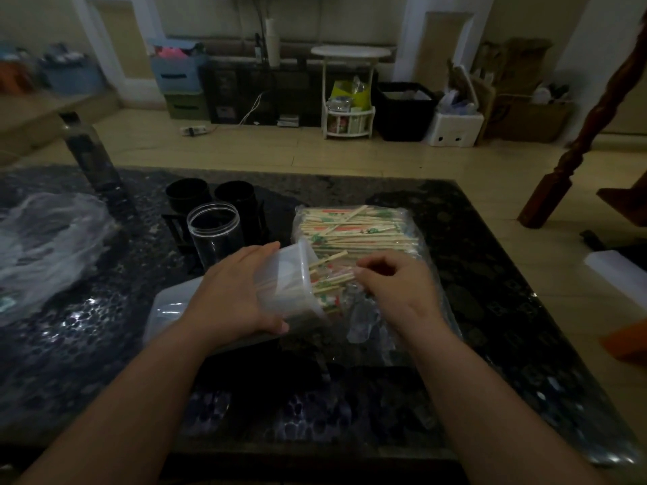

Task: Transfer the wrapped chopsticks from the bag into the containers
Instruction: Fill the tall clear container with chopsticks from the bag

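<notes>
Left hand [231, 292] has its fingers wrapped round the tipped-over container [290, 274], mouth facing right, with a few wrapped chopsticks [329, 278] poking half in. Right hand [395, 288] pinches that bunch with curled fingers; the rest lie in the bag [402, 236] on the worktop [483, 267]. Risk imo: the ends snag the rim and fan out, or the slick container slips.

home living room, tiled floor [315, 152], storage bins [176, 77], dark stone table [490, 274]
</notes>
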Demonstrator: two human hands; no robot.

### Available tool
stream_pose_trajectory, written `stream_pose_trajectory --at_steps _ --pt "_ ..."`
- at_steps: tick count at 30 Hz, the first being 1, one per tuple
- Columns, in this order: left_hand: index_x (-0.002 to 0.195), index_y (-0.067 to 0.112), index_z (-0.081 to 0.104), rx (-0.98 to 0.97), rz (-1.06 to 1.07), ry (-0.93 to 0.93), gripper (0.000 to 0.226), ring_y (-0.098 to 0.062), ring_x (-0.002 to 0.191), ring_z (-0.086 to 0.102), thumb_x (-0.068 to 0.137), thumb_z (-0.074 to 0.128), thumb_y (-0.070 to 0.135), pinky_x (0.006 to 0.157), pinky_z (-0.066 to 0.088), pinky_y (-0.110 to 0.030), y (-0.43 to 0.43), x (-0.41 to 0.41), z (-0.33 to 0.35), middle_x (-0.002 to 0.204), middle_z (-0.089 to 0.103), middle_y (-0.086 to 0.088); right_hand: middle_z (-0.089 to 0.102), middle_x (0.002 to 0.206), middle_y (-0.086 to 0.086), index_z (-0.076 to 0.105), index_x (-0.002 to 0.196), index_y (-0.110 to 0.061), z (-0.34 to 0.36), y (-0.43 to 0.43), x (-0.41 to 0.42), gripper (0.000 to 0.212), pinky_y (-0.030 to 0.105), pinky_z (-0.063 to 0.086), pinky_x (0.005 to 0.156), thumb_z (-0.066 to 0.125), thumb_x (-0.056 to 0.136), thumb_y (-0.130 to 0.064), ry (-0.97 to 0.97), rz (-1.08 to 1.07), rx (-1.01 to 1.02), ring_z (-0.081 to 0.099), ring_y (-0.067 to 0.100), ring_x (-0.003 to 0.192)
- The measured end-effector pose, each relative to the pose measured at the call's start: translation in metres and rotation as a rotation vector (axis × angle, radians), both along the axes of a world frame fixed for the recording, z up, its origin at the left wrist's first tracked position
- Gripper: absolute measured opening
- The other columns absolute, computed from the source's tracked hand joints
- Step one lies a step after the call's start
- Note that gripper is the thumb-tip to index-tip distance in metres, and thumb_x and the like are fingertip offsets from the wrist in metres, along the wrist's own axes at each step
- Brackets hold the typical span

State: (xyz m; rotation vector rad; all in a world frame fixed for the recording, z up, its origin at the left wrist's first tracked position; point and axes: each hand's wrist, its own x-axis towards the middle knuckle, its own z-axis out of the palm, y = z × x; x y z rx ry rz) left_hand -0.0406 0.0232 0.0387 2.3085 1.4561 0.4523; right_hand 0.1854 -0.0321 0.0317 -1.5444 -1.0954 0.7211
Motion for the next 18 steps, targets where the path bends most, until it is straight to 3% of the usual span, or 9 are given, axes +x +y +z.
stream_pose_trajectory --at_steps 2,5,8,11,14,16,18 --pt "0.149 0.033 0.031 0.001 0.002 0.002 0.133 -0.017 0.133 0.038 0.026 0.065 0.069 0.112 0.03 -0.036 0.0 0.0 0.001 0.148 0.037 0.005 0.073 0.077 -0.007 0.074 0.079 -0.024 0.003 -0.002 -0.002 0.018 0.021 0.053 0.067 0.068 0.089 -0.01 0.079 0.17 -0.069 0.065 0.004 0.073" --pt "0.149 0.032 0.031 0.003 0.011 -0.014 0.133 -0.016 0.132 0.038 0.026 0.065 0.068 0.11 0.03 -0.033 0.0 0.0 0.002 0.148 0.037 0.006 0.071 0.078 0.0 0.071 0.076 -0.02 0.006 0.0 0.005 0.024 0.025 0.053 0.064 0.061 0.091 -0.004 0.125 0.051 -0.08 0.063 0.01 0.07" --pt "0.149 0.029 0.032 0.01 0.015 -0.031 0.133 -0.015 0.131 0.038 0.026 0.065 0.066 0.107 0.029 -0.029 -0.001 0.0 0.004 0.147 0.038 0.006 0.068 0.07 0.005 0.068 0.073 -0.016 0.005 -0.001 0.019 0.018 0.032 0.05 0.059 0.06 0.085 -0.005 -0.117 -0.039 -0.159 0.06 0.014 0.059" --pt "0.15 0.029 0.03 0.007 0.025 -0.024 0.134 -0.014 0.133 0.036 0.027 0.066 0.066 0.106 0.027 -0.028 0.0 0.0 0.005 0.148 0.037 0.006 0.07 0.068 0.01 0.066 0.067 -0.014 -0.001 -0.004 0.024 0.015 0.027 0.047 0.052 0.06 0.08 -0.008 -0.423 0.148 -0.445 0.061 0.018 0.053" --pt "0.15 0.028 0.031 0.009 0.032 -0.027 0.135 -0.015 0.134 0.035 0.025 0.061 0.069 0.107 0.026 -0.027 0.0 0.0 0.006 0.149 0.037 0.005 0.072 0.088 0.011 0.071 0.084 -0.014 -0.015 -0.008 0.019 0.012 0.027 0.051 0.065 0.061 0.084 -0.02 -0.694 0.341 -0.715 0.07 0.026 0.081" --pt "0.149 0.027 0.032 0.012 0.035 -0.04 0.135 -0.016 0.134 0.037 0.024 0.061 0.069 0.108 0.027 -0.027 -0.001 0.0 0.006 0.148 0.038 0.004 0.068 0.114 0.012 0.07 0.112 -0.014 -0.034 -0.004 0.015 0.035 0.028 0.049 0.085 0.057 0.09 -0.039 -0.774 0.361 -0.794 0.065 0.028 0.105" --pt "0.149 0.026 0.034 0.018 0.032 -0.05 0.134 -0.017 0.133 0.038 0.025 0.065 0.066 0.108 0.028 -0.028 -0.002 0.0 0.007 0.148 0.038 0.002 0.063 0.129 0.009 0.064 0.126 -0.021 -0.054 -0.001 0.012 0.056 0.032 0.048 0.094 0.049 0.085 -0.058 -0.778 0.373 -0.823 0.06 0.028 0.114"
